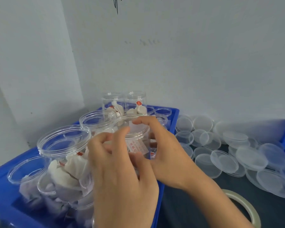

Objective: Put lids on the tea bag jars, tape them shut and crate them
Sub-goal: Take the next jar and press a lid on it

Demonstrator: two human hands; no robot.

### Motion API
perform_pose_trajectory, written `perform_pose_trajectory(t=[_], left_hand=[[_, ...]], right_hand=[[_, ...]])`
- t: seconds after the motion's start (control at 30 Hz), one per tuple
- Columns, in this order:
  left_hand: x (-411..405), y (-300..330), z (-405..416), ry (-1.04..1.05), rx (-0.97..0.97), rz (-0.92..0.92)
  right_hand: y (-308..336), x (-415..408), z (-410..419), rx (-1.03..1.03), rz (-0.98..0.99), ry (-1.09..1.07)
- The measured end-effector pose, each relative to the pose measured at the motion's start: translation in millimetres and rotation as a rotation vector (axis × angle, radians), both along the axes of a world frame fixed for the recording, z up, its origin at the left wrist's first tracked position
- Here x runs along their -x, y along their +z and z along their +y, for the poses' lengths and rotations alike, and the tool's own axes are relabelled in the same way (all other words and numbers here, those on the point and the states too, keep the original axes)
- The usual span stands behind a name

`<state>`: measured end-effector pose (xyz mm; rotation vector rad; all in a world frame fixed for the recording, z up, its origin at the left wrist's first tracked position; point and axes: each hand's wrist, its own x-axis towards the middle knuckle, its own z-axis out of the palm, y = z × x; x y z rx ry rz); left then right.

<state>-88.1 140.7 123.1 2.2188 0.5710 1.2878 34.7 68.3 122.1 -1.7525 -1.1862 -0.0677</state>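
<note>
Your left hand (120,175) is the nearest thing to the camera, and its fingers are curled around the near side of a clear jar (135,139) that stands above the blue crate (164,191) with the other open jars. Your right hand (164,150) grips the same jar from the right, with the index finger hooked over the rim and the thumb low on the wall near the small label (137,146). I judge that this jar has no lid yet, because the rim looks open.

Please hold the jar upright, so the tea bags (67,170) of its neighbours and its own contents do not spill. Bring it over the dark table (187,203), near the pile of clear lids (224,160) on your right. Take only one lid; they overlap and may come up two together. Press it evenly all around before you reach for the tape roll (247,209), which lies by your right forearm at the lower edge.
</note>
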Motion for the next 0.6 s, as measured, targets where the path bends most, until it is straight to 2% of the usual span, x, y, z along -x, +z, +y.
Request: perform_pose_trajectory(t=[0.17,0.33,0.5,0.6], left_hand=[[-4,6,-7,-0.094,-0.068,-0.067],[-7,14,-36,-0.251,-0.071,-0.166],[-34,-3,-82,-0.416,-0.029,-0.146],[-58,-29,-101,-0.584,0.018,-0.094]], right_hand=[[8,4,-9,-0.169,0.065,-0.039],[22,5,-48,-0.224,0.017,-0.139],[15,-1,-109,-0.167,-0.002,-0.336],[-6,-6,-146,-0.104,0.030,-0.502]])
